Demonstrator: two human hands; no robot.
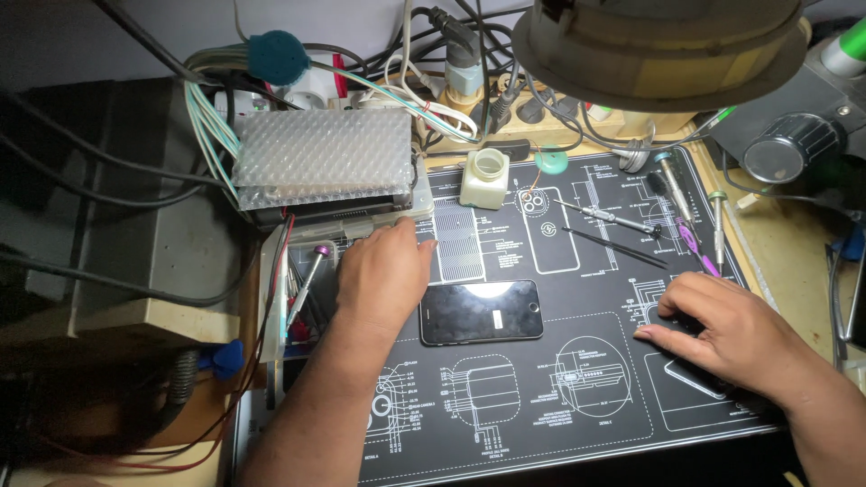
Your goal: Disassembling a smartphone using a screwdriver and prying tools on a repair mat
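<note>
A black smartphone [481,311] lies face up in the middle of a black work mat [541,397] printed with white diagrams. My left hand [383,271] rests palm down just left of the phone, fingers reaching toward a clear tray of tools [307,271] under a box wrapped in bubble wrap [320,158]. My right hand [722,329] lies on the mat at the right, fingers curled down on the surface. Whether either hand holds something small is hidden.
A small white bottle [487,178] stands at the mat's back. Screwdrivers and tweezers [604,216] lie at the back right. A round lamp [658,45] hangs overhead. Cables and a power strip [424,63] crowd the back edge. A dark box [135,198] sits left.
</note>
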